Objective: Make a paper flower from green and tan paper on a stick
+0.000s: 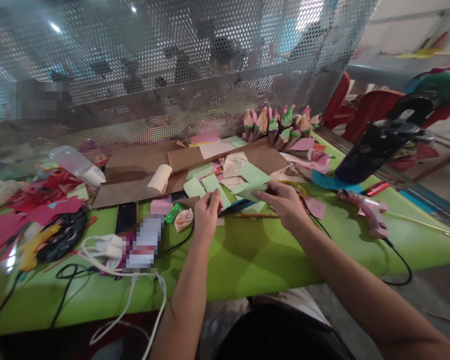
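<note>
The right hand's thumb and fingers [287, 206] pinch the near right edge of a light green sheet [254, 176], while the left hand [207, 214] closes thumb against finger on a pale green strip [212, 185] just to the left. Both papers are above the middle of the green table [255, 265], over a clutter of cut paper. A pencil [251, 215] lies on the near side of that clutter, between the hands. Beyond the left hand, a cream paper roll [159, 179] rests on brown cardboard [135, 162]. Paper cones [273, 126] with pink, peach and green tops cluster at the far right. Nearer on the right lies a pink glue gun [365, 207]; left of the left arm is a phone [145, 245].
</note>
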Available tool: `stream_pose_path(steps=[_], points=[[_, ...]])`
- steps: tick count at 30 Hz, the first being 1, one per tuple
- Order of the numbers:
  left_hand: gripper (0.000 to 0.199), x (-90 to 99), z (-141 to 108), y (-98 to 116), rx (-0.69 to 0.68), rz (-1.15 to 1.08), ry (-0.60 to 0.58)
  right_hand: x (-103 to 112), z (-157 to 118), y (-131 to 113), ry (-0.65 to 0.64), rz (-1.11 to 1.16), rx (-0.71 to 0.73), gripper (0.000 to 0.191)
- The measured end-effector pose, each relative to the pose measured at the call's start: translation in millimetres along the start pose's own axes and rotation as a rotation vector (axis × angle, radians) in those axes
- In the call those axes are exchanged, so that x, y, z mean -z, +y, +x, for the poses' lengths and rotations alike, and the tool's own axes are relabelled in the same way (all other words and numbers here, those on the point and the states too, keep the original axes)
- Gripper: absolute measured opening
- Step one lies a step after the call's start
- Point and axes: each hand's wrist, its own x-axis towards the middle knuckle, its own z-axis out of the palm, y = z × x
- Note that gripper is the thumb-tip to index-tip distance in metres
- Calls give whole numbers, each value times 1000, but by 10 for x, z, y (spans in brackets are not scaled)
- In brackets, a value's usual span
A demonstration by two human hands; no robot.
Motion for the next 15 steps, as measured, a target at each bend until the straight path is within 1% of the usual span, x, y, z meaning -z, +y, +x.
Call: stream_pose_path(steps=[1,2,4,5,6,7,8,10,12,15], points=[[48,4,3,-11,-13,27,15,1,-1,1,-1,-1,-5,39],[42,8,10,-23,-32,51,40,1,-2,1,0,-3,-9,40],[21,10,25,-42,-99,99,96,-4,-5,-2,1,-11,-12,41],[24,9,31,-45,-152,130,111,-8,-7,-6,-2,-17,-11,42],[34,5,35,-44,-216,168,102,-13,-10,-11,-9,-22,-8,42],[37,-1,37,-40,-283,210,63,-18,-14,-18,-19,-27,-6,42],[34,-9,36,-35,-343,247,3,-23,-19,-26,-31,-31,-4,42],[22,-29,28,-27,-415,299,-123,-31,-29,-42,-52,-38,-3,41],[11,-49,18,-33,-412,322,-187,-39,-41,-58,-72,-47,-5,41],[6,-62,7,-55,-366,327,-181,-51,-57,-76,-102,-59,-4,43]])
